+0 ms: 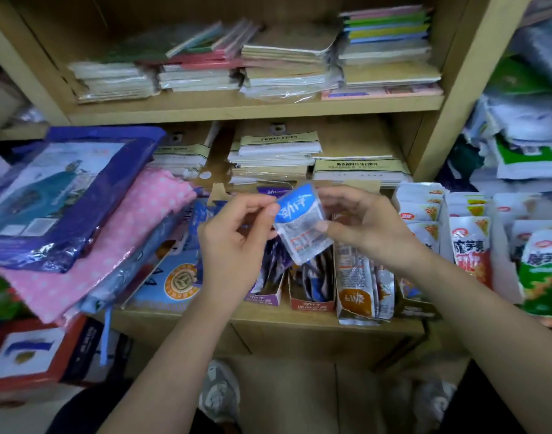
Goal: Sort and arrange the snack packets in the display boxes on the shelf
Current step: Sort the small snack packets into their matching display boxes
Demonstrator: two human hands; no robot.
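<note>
A small blue and silver snack packet (pixel 301 223) is held up in front of the shelf between both hands. My left hand (pixel 234 236) pinches its left edge with thumb and fingers. My right hand (pixel 365 223) pinches its right side, thumb on the front. Below them stand a purple display box (pixel 266 297) and a red display box (pixel 312 303), both with dark packets standing in them. Silver and brown packets (pixel 359 286) stand just right of the red box.
White and red packets (pixel 425 211) fill rows at the right, with green packets (pixel 544 277) beyond. Pink dotted and purple wrapped goods (pixel 80 195) pile up at the left. Paper stacks (pixel 274 151) lie behind on the shelf board (pixel 299 317). Notebooks fill the upper shelf.
</note>
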